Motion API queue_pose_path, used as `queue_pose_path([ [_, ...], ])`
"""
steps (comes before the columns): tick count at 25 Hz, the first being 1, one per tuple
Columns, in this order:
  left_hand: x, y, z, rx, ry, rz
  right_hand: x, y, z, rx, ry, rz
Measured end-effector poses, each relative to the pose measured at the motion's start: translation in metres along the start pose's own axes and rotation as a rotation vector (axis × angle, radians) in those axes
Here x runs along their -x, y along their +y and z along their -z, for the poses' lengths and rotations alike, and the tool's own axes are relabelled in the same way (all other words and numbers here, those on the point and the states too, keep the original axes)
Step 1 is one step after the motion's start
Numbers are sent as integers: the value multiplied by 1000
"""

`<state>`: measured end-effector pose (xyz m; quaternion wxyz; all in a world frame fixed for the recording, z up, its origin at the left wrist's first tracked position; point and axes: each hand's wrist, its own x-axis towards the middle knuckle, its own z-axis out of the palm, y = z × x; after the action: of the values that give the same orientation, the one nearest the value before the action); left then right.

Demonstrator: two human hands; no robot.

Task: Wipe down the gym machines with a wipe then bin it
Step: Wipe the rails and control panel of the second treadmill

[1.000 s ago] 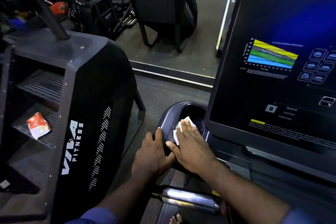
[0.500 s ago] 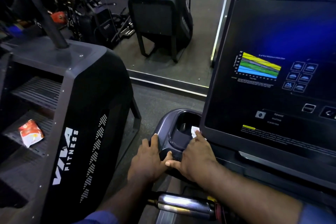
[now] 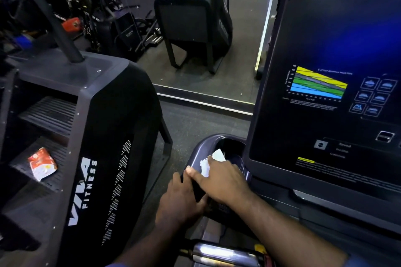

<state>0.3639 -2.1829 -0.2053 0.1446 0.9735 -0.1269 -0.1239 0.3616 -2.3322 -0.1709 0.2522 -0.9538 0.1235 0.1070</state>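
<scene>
**Item 1. Wipe** (image 3: 212, 161): white and crumpled. It lies on the near left rim of the cup-holder tray (image 3: 195, 150), with one corner reaching over the hollow. The right hand covers most of it.

**Item 2. Right hand** (image 3: 223, 180): grip spread, fingers straight and laid flat on the wipe, pressing it against the tray. The thumb stretches out towards the tray's left edge.

**Item 3. Left hand** (image 3: 180, 199): grip closed round the tray's near left corner. The fingers lie over the outer wall and the thumb turns inward under the right hand, touching it.

**Item 4. Cup-holder tray**: dark and glossy, with a rounded rim. It juts out from the lower left corner of the console.

**Item 5. Console** (image 3: 321, 136): a large dark panel just right of the tray. It shows a chart (image 3: 318, 83) banded in yellow, grey, green and blue, with a block of small icons to the chart's right. The lettering is too blurred to read.

**Item 6. Stair machine** (image 3: 121, 128): black housing to the left, well apart from the tray and marked "VIVA FITNESS" in white. Ribbed steps show in its open side.

**Item 7. Packet** (image 3: 42, 163): red and white, crumpled, lying on the lower step near its front edge.

**Item 8. Chrome bar** (image 3: 223, 253): shiny and roughly level, below both forearms.

**Item 9. Further black machine** (image 3: 193, 21): stands beyond a metal strip across the floor. Whether it is a mirror image cannot be told.
</scene>
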Motion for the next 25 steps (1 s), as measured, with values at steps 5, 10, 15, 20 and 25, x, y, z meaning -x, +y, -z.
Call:
queue_pose_path([
  [5, -3, -5, -5, -42, 45, -35, -22, 8, 3, 36, -43, -137],
  [10, -3, -7, -9, -56, 78, -47, -68, -19, 23, -532, -207, -421],
  [15, -3, -6, -6, -67, 48, -30, -98, -40, 2, -1349, 230, -734],
  [20, 0, -4, -2, -59, 74, -39, -83, -33, 3, -968, 106, -644],
  [25, 0, -5, -2, 11, 58, -20, -45, -31, 14, -142, -180, -381],
])
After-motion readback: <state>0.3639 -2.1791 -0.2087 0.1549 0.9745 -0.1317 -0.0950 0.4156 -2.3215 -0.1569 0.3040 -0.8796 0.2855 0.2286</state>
